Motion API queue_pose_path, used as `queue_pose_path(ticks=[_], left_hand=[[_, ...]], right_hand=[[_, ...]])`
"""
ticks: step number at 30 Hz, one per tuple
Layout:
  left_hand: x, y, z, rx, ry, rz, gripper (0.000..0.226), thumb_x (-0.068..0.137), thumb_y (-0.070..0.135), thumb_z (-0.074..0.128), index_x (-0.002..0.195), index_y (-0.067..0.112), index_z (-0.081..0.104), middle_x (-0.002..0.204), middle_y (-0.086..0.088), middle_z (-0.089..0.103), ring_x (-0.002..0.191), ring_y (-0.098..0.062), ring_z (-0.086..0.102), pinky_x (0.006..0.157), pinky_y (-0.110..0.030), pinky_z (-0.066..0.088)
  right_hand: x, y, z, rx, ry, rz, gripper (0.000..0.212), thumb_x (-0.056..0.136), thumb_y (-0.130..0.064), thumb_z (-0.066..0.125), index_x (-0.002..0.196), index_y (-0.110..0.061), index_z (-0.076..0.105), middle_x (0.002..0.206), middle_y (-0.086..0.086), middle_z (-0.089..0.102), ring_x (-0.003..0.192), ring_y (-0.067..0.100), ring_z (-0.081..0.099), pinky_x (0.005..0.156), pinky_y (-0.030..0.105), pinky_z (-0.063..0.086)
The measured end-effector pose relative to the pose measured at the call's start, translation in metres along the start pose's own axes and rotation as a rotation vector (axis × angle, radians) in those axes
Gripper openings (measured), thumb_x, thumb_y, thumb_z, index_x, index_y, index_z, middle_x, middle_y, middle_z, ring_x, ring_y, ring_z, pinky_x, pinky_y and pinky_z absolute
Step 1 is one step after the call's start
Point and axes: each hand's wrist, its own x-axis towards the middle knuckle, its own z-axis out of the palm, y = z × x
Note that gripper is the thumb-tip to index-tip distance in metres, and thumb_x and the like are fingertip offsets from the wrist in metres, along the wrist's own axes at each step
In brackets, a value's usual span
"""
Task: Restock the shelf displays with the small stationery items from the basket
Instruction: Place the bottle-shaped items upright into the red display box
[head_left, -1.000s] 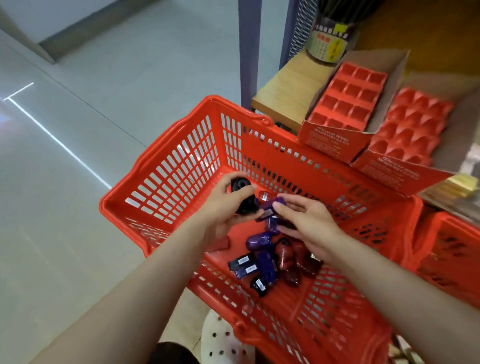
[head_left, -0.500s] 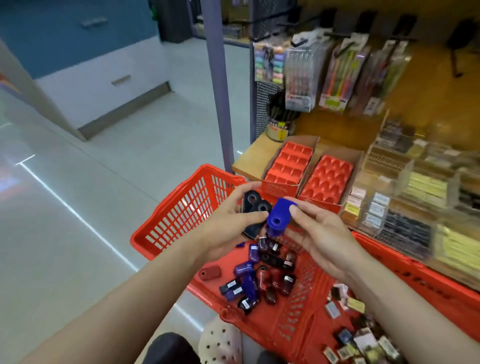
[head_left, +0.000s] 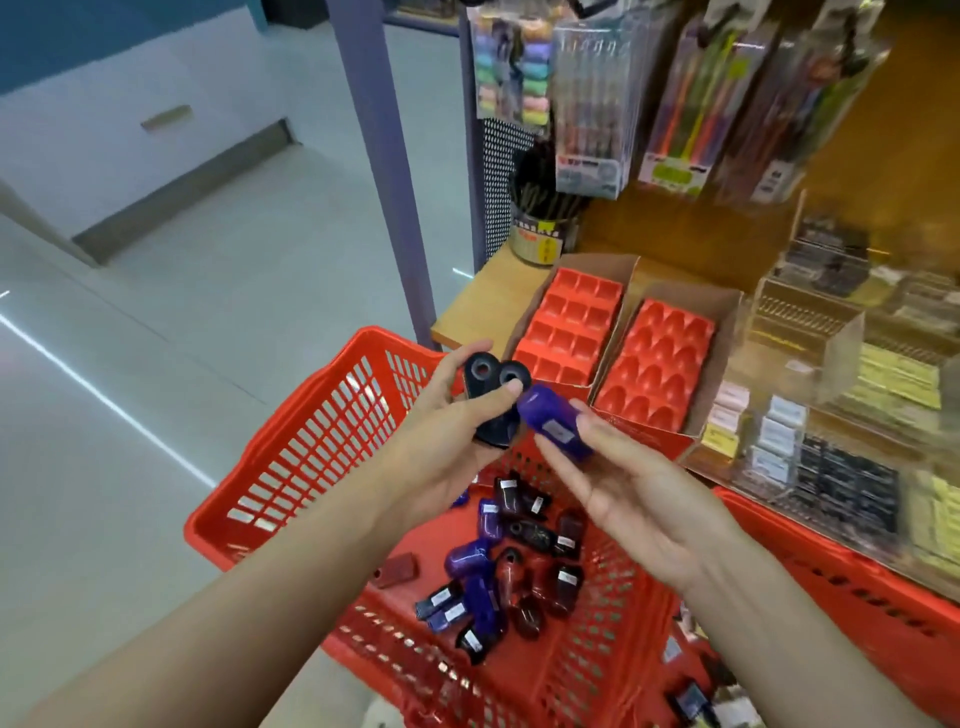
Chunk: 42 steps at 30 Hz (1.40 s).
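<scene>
My left hand (head_left: 447, 441) grips two black sharpeners (head_left: 493, 395), thumb pressed across them. A purple sharpener (head_left: 556, 428) lies on the fingertips of my right hand (head_left: 628, 499), pinched between thumb and fingers, touching the black ones. Both hands hover above a red basket (head_left: 322, 431) that holds several purple, dark red and black sharpeners (head_left: 509, 571). Beyond the hands, on the wooden shelf (head_left: 488, 306), stand two cardboard display boxes with red compartment trays, the left tray (head_left: 571, 327) and the right tray (head_left: 657, 366), with no items in them.
A second red basket (head_left: 857, 587) with small items sits at the right. Clear boxes of stationery (head_left: 831, 415) fill the shelf's right side. A pencil cup (head_left: 543, 234) stands at the back, pen packs (head_left: 592, 98) hang above. A purple post (head_left: 384, 171) rises left of the shelf.
Both hands lifted out of the basket, my right bringing up the purple sharpener and turning it sideways. The view tilted up toward the shelf.
</scene>
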Motion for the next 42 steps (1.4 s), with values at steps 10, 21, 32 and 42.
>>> queue_pose_path(ticks=[10,21,32,42], left_hand=[[-0.05,0.01,0.053,0.16,0.064,0.048,0.048,0.088,-0.006,0.065,0.121,0.029,0.059,0.108,-0.008,0.069,0.077,-0.018,0.072,0.064,-0.03,0.057],[0.015,0.035,0.055,0.061,0.183,0.158,0.034,0.089,0.013,0.071,0.114,0.029,0.056,0.126,-0.006,0.061,0.099,-0.025,0.065,0.067,-0.035,0.057],[0.045,0.017,0.048,0.166,0.036,0.019,0.023,0.09,0.016,0.071,0.108,0.028,0.065,0.126,-0.013,0.058,0.096,-0.029,0.062,0.07,-0.035,0.057],[0.039,0.019,0.076,-0.062,-0.034,-0.163,0.028,0.091,0.003,0.057,0.106,0.025,0.066,0.122,-0.018,0.057,0.09,-0.031,0.059,0.061,-0.032,0.055]], right_hand=[[-0.053,-0.006,0.015,-1.028,0.095,-0.447,0.047,0.091,-0.032,0.066,0.135,-0.031,0.051,0.085,-0.003,0.075,0.075,0.002,0.069,0.073,0.023,0.052],[-0.003,-0.083,0.03,-1.141,0.194,-0.589,0.024,0.085,-0.009,0.075,0.103,-0.018,0.064,0.096,0.01,0.066,0.073,0.008,0.063,0.062,0.019,0.053],[0.024,-0.106,0.016,-0.631,0.128,-0.182,0.028,0.081,-0.002,0.071,0.108,-0.001,0.065,0.094,0.016,0.073,0.078,0.016,0.072,0.069,0.024,0.059],[-0.002,-0.105,0.015,-0.346,0.113,-0.058,0.014,0.09,-0.003,0.06,0.102,0.002,0.065,0.107,0.026,0.064,0.092,0.027,0.065,0.073,0.031,0.061]])
